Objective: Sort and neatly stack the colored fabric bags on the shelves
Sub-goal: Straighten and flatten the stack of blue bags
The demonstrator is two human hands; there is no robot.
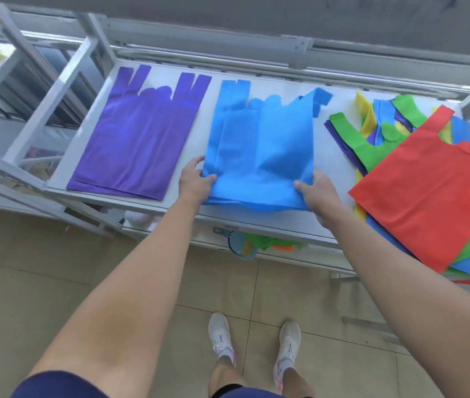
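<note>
I watched the left hand (196, 182) and right hand (318, 191) pinching the near corners of the blue bags (262, 150), thumbs on top, at the middle of the shelf (268, 224). The purple bags (139, 139) lay flat just left. A jumbled pile (371, 156) topped by a red bag (429, 191) crowded the right (overhanging the edge).
</note>
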